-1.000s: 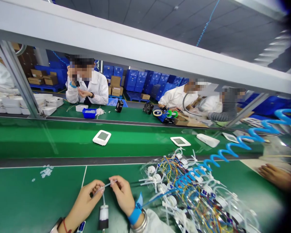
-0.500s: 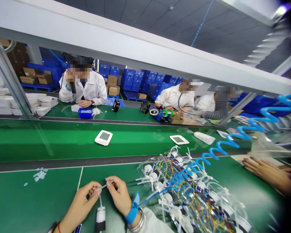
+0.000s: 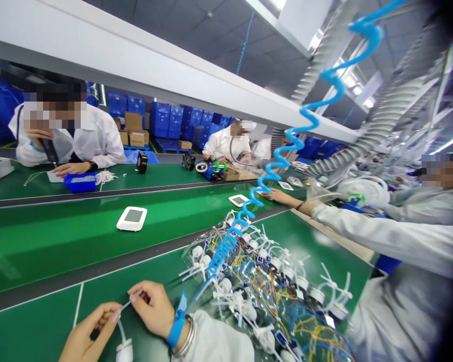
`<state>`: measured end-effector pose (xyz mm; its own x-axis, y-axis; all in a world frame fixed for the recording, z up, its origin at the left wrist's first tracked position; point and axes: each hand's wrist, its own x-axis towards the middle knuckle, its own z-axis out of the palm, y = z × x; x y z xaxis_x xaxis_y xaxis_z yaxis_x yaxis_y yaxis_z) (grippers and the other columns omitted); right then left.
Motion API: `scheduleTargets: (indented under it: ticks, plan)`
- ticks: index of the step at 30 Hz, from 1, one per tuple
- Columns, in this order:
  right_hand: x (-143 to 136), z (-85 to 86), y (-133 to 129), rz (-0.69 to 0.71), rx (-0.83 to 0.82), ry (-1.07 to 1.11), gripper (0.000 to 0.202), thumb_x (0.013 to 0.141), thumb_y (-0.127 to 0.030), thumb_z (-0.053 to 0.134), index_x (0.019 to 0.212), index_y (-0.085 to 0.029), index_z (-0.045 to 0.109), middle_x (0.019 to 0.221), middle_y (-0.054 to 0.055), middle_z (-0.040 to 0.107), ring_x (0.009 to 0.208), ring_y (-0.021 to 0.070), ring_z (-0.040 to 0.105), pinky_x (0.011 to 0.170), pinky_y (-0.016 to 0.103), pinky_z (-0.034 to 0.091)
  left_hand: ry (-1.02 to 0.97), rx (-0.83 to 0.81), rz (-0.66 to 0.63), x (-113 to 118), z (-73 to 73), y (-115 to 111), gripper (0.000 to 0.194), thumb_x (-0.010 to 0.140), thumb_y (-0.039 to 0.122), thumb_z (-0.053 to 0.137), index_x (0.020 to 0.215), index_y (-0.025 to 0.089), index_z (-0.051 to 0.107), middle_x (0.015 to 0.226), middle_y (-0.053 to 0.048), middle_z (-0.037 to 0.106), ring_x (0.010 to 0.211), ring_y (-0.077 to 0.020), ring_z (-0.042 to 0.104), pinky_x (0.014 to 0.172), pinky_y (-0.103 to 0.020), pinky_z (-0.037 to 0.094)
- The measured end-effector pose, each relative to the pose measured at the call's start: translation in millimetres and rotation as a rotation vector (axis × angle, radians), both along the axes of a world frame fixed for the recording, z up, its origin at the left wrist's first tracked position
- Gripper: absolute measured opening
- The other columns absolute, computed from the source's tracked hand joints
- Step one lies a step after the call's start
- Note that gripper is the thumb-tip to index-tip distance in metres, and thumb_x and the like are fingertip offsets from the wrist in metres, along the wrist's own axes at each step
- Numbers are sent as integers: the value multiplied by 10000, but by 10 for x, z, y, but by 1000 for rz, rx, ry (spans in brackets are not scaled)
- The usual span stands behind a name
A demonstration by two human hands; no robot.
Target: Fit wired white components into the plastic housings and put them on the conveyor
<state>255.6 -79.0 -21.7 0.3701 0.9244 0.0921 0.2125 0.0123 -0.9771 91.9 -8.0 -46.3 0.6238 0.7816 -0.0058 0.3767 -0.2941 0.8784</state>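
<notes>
My left hand is closed in a pinch on a thin translucent tube. The other end of this tube is pinched by my right hand, which wears a blue wrist strap and a metal bracelet. From beside my left fingertips a short piece of tubing runs down to a small white motor pump, cut off by the lower picture edge. Right of my hands lies a pile of similar white pumps with clear tubes and coloured wires.
A blue coiled cord hangs across the pile. Beyond the bench, white devices with grey screens lie on a green belt. At the right, a co-worker's arm stretches over the bench. Another person sits opposite, near a blue bin.
The view has swung right, so the scene shifts left. My hands keep their pinch on the tube. The co-worker's hand at the right has reached forward to a white device on the belt.
</notes>
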Motion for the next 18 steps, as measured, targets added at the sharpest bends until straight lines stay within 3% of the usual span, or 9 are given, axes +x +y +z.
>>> scheduleTargets:
  ticks: [7,18]
  plan:
    - [1,-14,9,9,7,-2,163,734,-194,554,794,-132,692,611,-16,544,517,61,434,484,166,332,51,-23,3,13,66,-20,429,727,562,535,933,199,634,843,-30,683,797,-177,648,688,-176,515]
    - [6,-10,8,21,8,-11,154,728,-180,557,770,-119,692,595,-17,533,507,59,430,467,158,323,35,-48,21,15,51,1,423,688,574,571,896,214,648,795,-32,692,774,-192,659,637,-189,529]
